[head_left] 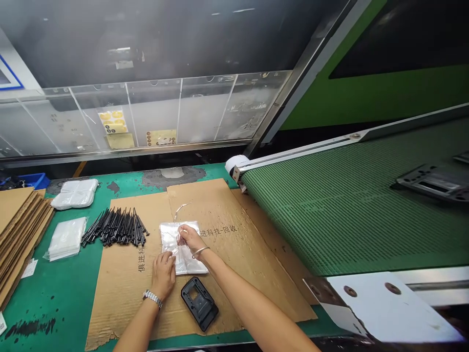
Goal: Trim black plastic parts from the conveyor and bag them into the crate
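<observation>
Fingers (182,235) of both hands (163,276) (192,239) hold a clear plastic bag (168,235) flat on cardboard (227,264).

Head-worn camera, facing forward, tilted down

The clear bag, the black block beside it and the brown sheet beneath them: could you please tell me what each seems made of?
The clear bag looks like thin glossy plastic film: see-through, with bright creases. The black block seems matte moulded plastic with crisp recesses, though coated metal stays possible. The brown sheet appears to be unfinished corrugated cardboard, with dented ridges and printed characters.
</observation>
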A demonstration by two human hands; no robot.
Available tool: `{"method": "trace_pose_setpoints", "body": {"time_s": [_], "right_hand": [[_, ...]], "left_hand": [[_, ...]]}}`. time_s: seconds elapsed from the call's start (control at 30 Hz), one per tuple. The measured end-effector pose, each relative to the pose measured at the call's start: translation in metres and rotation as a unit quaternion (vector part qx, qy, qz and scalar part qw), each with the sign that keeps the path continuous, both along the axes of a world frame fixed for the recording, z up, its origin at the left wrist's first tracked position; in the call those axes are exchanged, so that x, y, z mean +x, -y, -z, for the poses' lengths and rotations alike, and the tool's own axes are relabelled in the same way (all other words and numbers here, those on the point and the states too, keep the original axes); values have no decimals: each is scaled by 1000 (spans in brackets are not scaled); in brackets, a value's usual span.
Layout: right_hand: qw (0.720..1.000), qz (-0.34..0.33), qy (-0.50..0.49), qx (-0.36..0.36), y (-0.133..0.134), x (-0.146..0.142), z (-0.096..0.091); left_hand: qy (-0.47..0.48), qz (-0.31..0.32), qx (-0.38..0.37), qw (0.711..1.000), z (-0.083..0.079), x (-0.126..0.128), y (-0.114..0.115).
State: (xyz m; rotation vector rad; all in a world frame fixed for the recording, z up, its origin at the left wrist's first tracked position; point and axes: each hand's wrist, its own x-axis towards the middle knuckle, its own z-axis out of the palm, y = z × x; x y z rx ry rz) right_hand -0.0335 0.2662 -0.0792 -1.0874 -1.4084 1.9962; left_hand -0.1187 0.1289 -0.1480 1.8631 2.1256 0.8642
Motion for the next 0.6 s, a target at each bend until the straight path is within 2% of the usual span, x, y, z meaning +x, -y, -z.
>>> {"method": "trace_pose_setpoints", "body": {"time_s": [0.1, 0.2, 0.27, 0.33, 0.4, 0.47, 0.6], "right_hand": [[1000, -12, -17, -4, 10, 7, -16], [998, -67, -17, -12, 32, 15, -26], [994, -105, -21, -15, 49, 21, -32], [994, -108, -31, -13, 63, 29, -37], [995, -87, -40, -22, 72, 40, -42], [994, -88, -45, -52, 77, 55, -46], [973, -175, -60, -141, 84, 89, -49]], "left_hand": [[16, -44, 31, 998, -8, 1, 4], [92, -123, 110, 982, -29, 4, 9], [164, -104, 131, 972, -48, 7, 12], [230, -33, 85, 969, -67, 9, 14], [283, 6, 30, 959, -80, 12, 17], [318, 3, 5, 948, -87, 13, 20], [371, -14, 1, 928, -96, 16, 28]]}}
